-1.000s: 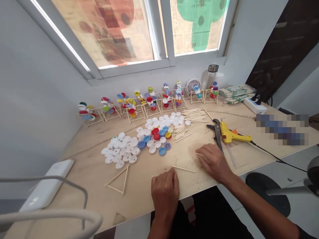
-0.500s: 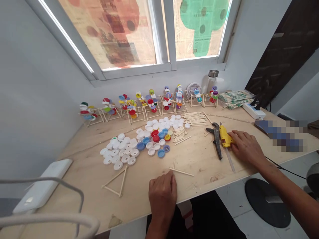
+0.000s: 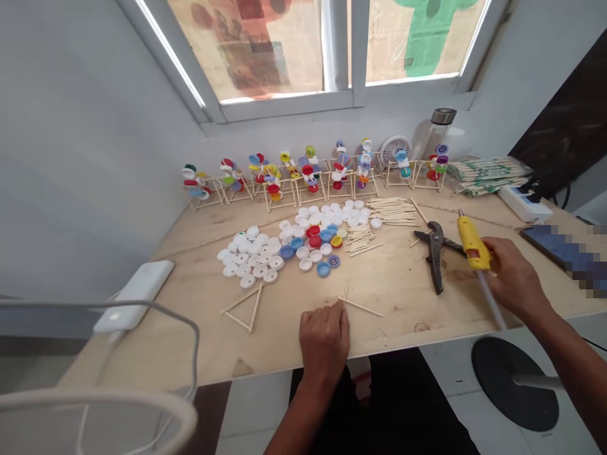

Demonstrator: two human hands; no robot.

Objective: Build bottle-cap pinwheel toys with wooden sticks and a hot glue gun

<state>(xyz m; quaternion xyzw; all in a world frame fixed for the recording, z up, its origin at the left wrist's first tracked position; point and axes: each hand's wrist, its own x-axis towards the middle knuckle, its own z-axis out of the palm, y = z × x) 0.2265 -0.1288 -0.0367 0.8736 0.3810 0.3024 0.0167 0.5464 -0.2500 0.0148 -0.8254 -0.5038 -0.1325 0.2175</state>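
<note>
**Right hand** (image 3: 515, 281) clenched around a yellow hot glue gun (image 3: 472, 248), held over the plywood board (image 3: 142, 357), a glue stick (image 3: 490, 300) trailing from its rear. Left fingers (image 3: 332, 319) curled, tips at two wooden sticks (image 3: 360, 306) meeting near the board's front edge; pinch or mere pressure cannot be told. Steady fingertips keep such sticks from shifting; a firm grip keeps the nozzle clear of the wood.
</note>
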